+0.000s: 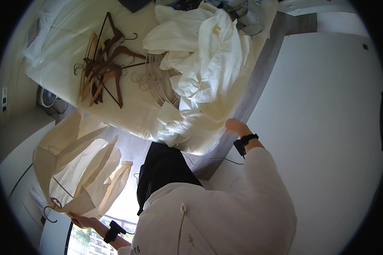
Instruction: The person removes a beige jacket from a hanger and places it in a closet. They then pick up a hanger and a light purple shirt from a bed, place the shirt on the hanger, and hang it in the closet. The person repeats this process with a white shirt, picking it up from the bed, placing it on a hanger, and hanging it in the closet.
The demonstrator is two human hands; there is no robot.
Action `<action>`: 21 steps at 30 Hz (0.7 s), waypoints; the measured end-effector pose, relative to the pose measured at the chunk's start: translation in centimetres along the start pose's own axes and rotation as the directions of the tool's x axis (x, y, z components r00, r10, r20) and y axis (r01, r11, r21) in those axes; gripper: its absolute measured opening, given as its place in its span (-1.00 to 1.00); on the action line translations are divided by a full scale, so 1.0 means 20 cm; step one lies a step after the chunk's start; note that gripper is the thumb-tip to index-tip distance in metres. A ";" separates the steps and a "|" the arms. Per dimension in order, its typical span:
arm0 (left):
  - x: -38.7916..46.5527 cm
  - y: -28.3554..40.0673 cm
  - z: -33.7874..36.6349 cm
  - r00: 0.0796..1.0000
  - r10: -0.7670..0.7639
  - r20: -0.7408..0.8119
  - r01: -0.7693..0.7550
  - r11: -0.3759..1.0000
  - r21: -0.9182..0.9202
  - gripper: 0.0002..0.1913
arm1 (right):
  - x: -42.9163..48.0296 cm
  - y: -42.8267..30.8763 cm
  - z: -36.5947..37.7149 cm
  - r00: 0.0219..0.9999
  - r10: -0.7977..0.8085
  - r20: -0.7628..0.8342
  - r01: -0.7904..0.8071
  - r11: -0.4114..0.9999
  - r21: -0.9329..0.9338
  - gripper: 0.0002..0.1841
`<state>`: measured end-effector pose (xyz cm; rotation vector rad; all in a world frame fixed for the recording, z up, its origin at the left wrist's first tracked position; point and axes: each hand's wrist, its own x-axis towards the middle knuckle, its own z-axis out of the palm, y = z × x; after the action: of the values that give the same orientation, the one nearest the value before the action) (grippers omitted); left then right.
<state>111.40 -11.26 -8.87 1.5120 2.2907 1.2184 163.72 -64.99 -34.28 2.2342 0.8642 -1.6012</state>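
My left hand (81, 220) grips the collar area of a cream garment (83, 169), which hangs spread at the lower left with a hanger's curved hook (49, 214) showing at its neck. My right hand (237, 127) is beside the bed's lower right corner, its fingers curled and blurred; nothing is plainly seen in it. On the plastic-covered bed (131, 118) lie a tangled pile of wooden hangers (105, 70), a group of pale thin hangers (161, 83) and a heap of cream fabric (210, 60) partly over them.
Dark and patterned cloth (185, 4) lies at the bed's far edge. A large white panel (319, 127) stands on the right. A round-topped appliance (47, 97) sits by the bed's left side. White furniture (22, 172) stands at the left, and a bright window (95, 237) shows at the bottom.
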 end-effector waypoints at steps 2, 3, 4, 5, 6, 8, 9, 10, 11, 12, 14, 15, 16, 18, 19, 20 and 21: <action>0.00 0.00 -0.02 0.998 0.055 0.015 -0.055 0.998 -0.002 -0.54 | 0.09 0.11 -0.06 0.907 0.162 -0.390 -0.045 0.955 0.293 -0.78; 0.00 0.00 -0.04 1.000 0.018 0.011 -0.018 1.000 -0.015 -0.54 | 0.16 0.15 -0.15 0.796 0.240 -0.556 0.018 0.908 0.418 -0.79; 0.01 0.00 -0.04 1.000 0.015 0.010 -0.015 1.000 -0.019 -0.54 | 0.23 0.18 -0.27 0.745 0.286 -0.603 0.038 0.884 0.466 -0.77; 0.01 0.00 -0.08 0.998 -0.004 -0.062 0.004 1.000 -0.001 -0.54 | 0.33 0.15 -0.40 0.562 0.193 -0.804 0.123 0.942 0.312 -0.71; 0.02 -0.01 -0.09 0.998 -0.011 -0.067 0.012 1.000 0.009 -0.54 | 0.39 0.12 -0.52 0.442 0.198 -0.875 0.121 0.953 0.278 -0.61; 0.02 -0.01 -0.13 1.000 0.023 -0.018 -0.024 0.999 -0.032 -0.54 | 0.49 0.03 -0.78 0.444 0.380 -0.811 0.151 0.861 0.486 -0.57; 0.01 0.00 -0.14 1.000 0.021 -0.023 -0.022 0.999 -0.039 -0.55 | 0.53 -0.03 -0.90 0.377 0.435 -0.818 0.186 0.829 0.527 -0.58; 0.00 0.00 -0.16 1.000 0.021 -0.013 -0.021 1.000 -0.019 -0.55 | 0.54 -0.07 -1.03 0.351 0.475 -0.807 0.218 0.797 0.564 -0.57; -0.01 0.01 -0.16 1.000 0.017 -0.003 -0.017 1.000 0.001 -0.54 | 0.55 -0.10 -1.15 0.315 0.504 -0.804 0.259 0.770 0.583 -0.56; -0.03 0.03 -0.17 1.000 0.018 0.006 -0.018 0.999 0.035 -0.54 | 0.55 -0.12 -1.26 0.340 0.483 -0.807 0.214 0.796 0.566 -0.54; -0.06 0.06 -0.18 1.000 0.013 0.013 -0.014 0.998 0.061 -0.53 | 0.55 -0.17 -1.43 0.223 0.355 -0.908 0.098 0.919 0.383 -0.51; -0.08 0.08 -0.19 1.000 0.018 0.014 -0.019 0.996 0.086 -0.52 | 0.55 -0.19 -1.49 0.114 0.243 -0.963 -0.023 0.970 0.242 -0.48; -0.09 0.10 -0.18 1.000 -0.011 0.019 0.009 0.993 0.115 -0.48 | 0.58 -0.22 -1.57 0.104 0.104 -0.989 -0.017 0.995 0.103 -0.47; -0.11 0.14 -0.17 0.999 -0.010 0.052 0.002 0.989 0.151 -0.46 | 0.64 -0.28 -1.67 0.066 -0.183 -0.981 -0.029 0.982 -0.185 -0.43; -0.12 0.16 -0.16 0.998 -0.011 0.064 -0.002 0.982 0.188 -0.45 | 0.69 -0.30 -1.71 0.237 -0.179 -0.955 -0.077 0.976 -0.202 -0.44; -0.12 0.16 -0.16 0.996 -0.008 0.091 -0.010 0.979 0.203 -0.43 | 0.73 -0.33 -1.73 0.342 -0.201 -0.918 -0.106 0.962 -0.250 -0.45; -0.12 0.17 -0.15 0.997 -0.022 0.080 0.006 0.980 0.197 -0.43 | 0.79 -0.35 -1.75 0.431 -0.235 -0.871 -0.116 0.943 -0.311 -0.45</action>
<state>113.49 -14.36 -5.30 1.5733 2.4236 0.9306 189.80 -36.01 -35.33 2.7278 1.3170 -0.0106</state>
